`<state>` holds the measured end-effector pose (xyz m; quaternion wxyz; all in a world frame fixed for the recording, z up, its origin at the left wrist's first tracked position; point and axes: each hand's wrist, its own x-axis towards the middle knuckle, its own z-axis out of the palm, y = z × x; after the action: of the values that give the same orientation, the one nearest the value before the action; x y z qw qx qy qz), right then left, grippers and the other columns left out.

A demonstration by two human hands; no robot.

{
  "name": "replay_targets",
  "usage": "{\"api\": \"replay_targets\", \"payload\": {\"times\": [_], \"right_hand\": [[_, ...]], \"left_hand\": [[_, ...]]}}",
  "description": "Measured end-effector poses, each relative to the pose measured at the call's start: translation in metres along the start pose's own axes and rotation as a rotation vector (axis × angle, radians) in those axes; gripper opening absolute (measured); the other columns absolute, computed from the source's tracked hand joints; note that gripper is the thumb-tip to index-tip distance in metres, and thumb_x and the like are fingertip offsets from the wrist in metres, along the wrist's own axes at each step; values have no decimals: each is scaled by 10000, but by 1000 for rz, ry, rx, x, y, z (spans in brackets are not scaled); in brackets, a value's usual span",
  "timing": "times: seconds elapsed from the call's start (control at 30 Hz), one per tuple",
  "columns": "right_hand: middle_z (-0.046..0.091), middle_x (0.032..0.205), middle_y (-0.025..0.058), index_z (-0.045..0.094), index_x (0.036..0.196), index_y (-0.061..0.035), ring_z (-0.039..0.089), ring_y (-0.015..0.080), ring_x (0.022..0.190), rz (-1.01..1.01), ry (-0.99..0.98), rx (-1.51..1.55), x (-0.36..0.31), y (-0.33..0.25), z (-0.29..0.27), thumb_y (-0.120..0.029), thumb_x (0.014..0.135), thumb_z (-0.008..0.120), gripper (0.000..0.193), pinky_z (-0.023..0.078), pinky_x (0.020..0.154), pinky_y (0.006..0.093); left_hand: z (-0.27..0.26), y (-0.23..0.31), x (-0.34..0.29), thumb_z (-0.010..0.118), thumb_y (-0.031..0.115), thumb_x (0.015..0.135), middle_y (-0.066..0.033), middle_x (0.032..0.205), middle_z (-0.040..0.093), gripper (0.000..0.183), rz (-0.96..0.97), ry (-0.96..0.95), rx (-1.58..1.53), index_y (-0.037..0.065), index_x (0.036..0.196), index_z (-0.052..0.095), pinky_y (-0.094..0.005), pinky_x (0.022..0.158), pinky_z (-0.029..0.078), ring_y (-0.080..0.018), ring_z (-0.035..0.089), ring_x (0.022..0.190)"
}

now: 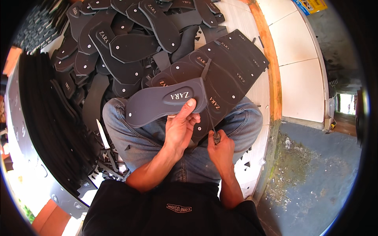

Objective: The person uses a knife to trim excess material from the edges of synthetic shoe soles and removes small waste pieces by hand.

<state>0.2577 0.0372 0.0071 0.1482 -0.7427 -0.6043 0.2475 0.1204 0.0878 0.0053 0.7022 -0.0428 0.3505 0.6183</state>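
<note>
In our left hand (180, 129) we are holding a dark sole (151, 102), the thumb pressing on its upper face and the fingers folding beneath, so the grip is closing firmly around its edge. The sole is lying nearly level above our lap, over the jeans (118, 124), and partly overlapping a large dark sheet (246, 59). It is showing a smooth, matt, charcoal surface with a faint bluish sheen, a rounded left end bearing a small pale dot, a gently curving outline, and pale lettering within a shallow moulded contour toward the right. Its right end is looking straighter, with an angular upper corner, and a narrow dark strip (206, 70) is jutting up beside that corner; we cannot tell whether the two are joined. Our right hand (221, 149) is curling tightly around the handle of a thin-bladed knife (217, 138), its blade pointing up near that end. Similar pieces are lying in a heap (132, 49) beyond.
</note>
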Motion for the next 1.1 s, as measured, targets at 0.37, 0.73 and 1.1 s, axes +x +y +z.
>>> {"api": "replay_targets", "payload": {"times": [0.37,0.73,1.1], "right_hand": [[576,602,224,539,741,-9,583,415,601,-70,49,3,19,-18,13,-174,796,619,192,450,560,477],[490,492,163,498,653,-6,526,318,444,3,-55,222,-22,16,-9,-151,811,619,247,400,461,381],[546,557,195,526,669,-5,577,385,557,32,-160,57,-43,25,-5,-150,789,610,206,444,525,432]], "left_hand": [[-18,-7,-17,707,97,781,-19,830,615,206,7,-31,47,75,951,593,-272,537,478,-138,582,660],[-51,-12,-57,700,83,784,-12,846,647,186,-134,-104,119,73,955,627,-229,557,485,-109,619,735],[-66,-17,-62,717,91,766,-6,844,648,200,-96,-100,199,81,946,629,-222,532,466,-104,612,711]]}}
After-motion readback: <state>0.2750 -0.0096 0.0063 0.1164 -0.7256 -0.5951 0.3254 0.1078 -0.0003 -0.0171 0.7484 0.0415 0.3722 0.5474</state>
